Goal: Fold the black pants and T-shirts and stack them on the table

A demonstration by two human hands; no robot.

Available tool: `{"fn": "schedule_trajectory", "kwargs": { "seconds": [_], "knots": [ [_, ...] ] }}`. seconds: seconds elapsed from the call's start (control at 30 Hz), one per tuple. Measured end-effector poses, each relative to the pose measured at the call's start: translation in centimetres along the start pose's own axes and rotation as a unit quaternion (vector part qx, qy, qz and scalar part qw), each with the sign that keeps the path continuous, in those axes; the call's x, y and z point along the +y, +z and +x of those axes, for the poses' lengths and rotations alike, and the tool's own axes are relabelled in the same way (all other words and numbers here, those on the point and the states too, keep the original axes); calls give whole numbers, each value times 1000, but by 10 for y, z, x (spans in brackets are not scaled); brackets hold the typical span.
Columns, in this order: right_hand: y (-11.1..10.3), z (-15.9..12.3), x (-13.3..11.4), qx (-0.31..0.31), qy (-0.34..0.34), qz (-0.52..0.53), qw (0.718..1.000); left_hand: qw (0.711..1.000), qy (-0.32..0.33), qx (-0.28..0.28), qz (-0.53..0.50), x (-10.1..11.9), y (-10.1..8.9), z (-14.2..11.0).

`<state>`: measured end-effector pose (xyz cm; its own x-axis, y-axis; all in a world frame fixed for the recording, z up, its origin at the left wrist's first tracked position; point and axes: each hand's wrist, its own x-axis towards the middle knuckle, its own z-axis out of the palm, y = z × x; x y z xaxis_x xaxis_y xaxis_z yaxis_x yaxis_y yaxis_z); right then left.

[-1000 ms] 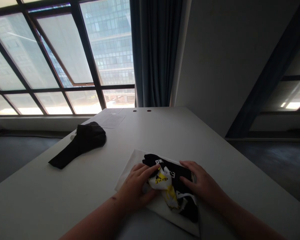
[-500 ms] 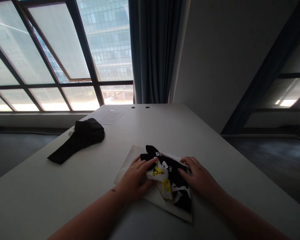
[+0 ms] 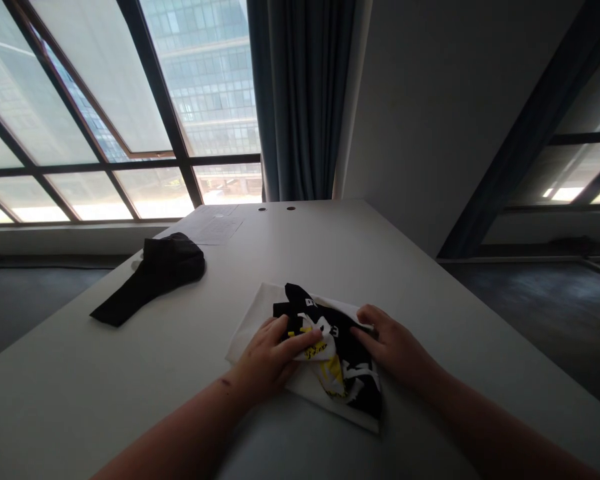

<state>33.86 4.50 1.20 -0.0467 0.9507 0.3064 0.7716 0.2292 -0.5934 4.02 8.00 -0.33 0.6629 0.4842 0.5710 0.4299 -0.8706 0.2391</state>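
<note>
On the white table in front of me lies a folded printed cloth [image 3: 365,393], white underneath with a black layer on top. White letters and yellow and white patterns show on it, and part of it is bunched in the middle. My left hand [image 3: 267,353] is on its left part, one finger stretched over the bunched fold and the others curled against it. At the upper right edge, my right hand [image 3: 397,343] grips the cloth between thumb and fingers. The underside of the cloth is hidden.
A black cap [image 3: 175,260] lies at the left of the white table [image 3: 300,250], its brim towards me. Behind it are sheets of paper [image 3: 215,227]. Two round holes are near the far edge. A blue curtain [image 3: 303,100] and windows stand beyond.
My left hand's fingers have drawn in and curled more on the bunched fold. My right hand keeps its place at the cloth's edge. The whole view has shifted slightly.
</note>
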Motion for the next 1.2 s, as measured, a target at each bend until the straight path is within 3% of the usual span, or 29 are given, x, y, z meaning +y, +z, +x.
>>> {"fn": "schedule_trajectory", "kwargs": {
  "seconds": [0.2, 0.4, 0.63, 0.77, 0.9, 1.07, 1.13, 1.2],
  "knots": [
    [4, -7, -5, 79, -30, -7, 996, 994, -72, -47, -67, 9, -1, 5],
    [2, -11, -12, 68, -76, 26, 994, 987, -73, -69, -125, 6, -6, 7],
    [10, -14, -10, 85, -86, 50, 991, 982, -95, -38, -162, 9, -3, 2],
    [10, -17, -14, 106, -137, 81, 981, 973, -77, 0, -219, 14, -7, 7],
    [4, -22, -19, 87, -217, 109, 966, 971, -73, 6, -226, 22, -11, 11],
    [3, -24, -20, -8, -264, 128, 956, 970, -81, 13, -228, 25, -11, 12],
    [5, -22, -20, -32, -262, 121, 957, 951, -113, 40, -286, 21, -7, 13],
    [6, -21, -21, -38, -259, 114, 958, 902, -178, 89, -383, 12, -2, 15]
  ]
}}
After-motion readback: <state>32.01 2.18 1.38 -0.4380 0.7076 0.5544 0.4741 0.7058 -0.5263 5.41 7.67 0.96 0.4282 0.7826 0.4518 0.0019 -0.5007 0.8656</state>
